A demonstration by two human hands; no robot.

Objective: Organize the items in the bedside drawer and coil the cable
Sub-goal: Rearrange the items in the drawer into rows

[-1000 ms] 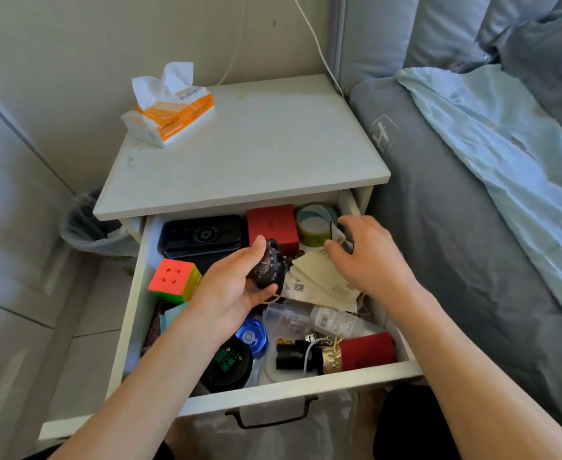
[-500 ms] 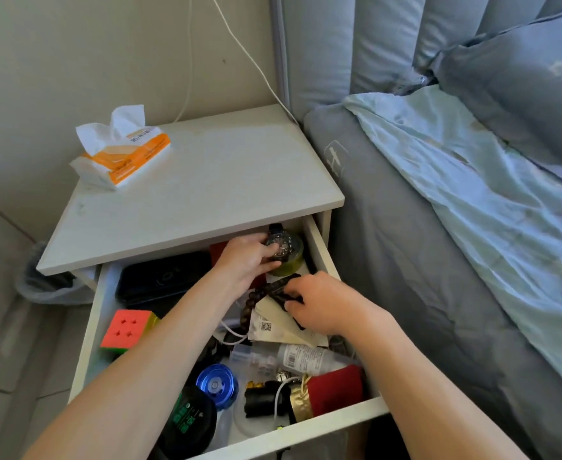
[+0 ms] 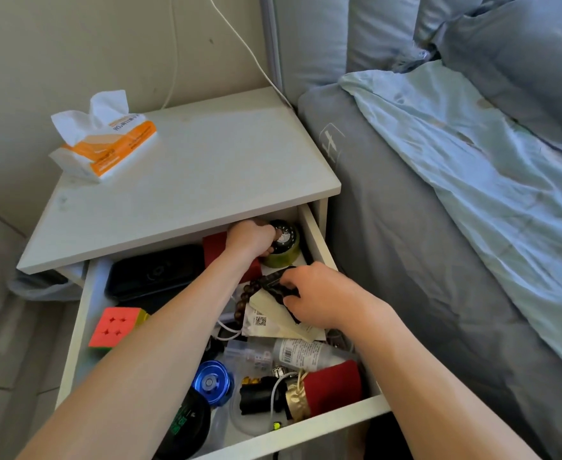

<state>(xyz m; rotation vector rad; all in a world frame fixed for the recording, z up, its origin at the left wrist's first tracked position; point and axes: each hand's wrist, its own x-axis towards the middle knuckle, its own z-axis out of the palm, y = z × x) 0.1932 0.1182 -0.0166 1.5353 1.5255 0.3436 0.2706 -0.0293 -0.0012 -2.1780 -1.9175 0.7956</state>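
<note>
Drawer (image 3: 316, 234) of the bedside table stands pulled out, crowded with small things, and both hands are inside it. At the drawer's far right corner the left hand (image 3: 251, 239) curls its fingers round a dark round object with a patterned face (image 3: 284, 234), holding it on top of a green roll of tape (image 3: 281, 257). Just in front, toward the right wall, the right hand (image 3: 319, 298) pinches a dark beaded bracelet (image 3: 266, 283), which trails left into a string of brown beads (image 3: 244, 293); the hand rests over folded cream papers (image 3: 273, 310) and a slip with a square code (image 3: 260, 321). A white cable (image 3: 228, 328) loops out from under the papers beside the left forearm.

Behind the left wrist sits a red box (image 3: 214, 249), and left of it a black case (image 3: 153, 272) along the back of the drawer. A puzzle cube (image 3: 115, 328) lies against the left wall. Near the front edge are a blue round tin (image 3: 211, 381), a black round item with green print (image 3: 186, 423), a clear bottle with a label (image 3: 301, 353), a black cylinder (image 3: 259, 395) and a red pouch with a gold neck (image 3: 332, 386).

On the tabletop's far left corner lies a tissue pack (image 3: 107, 141). A white cord (image 3: 249, 58) runs down the wall behind the table. The bed (image 3: 439, 260) with a pale blue sheet (image 3: 488, 180) stands right beside the table.
</note>
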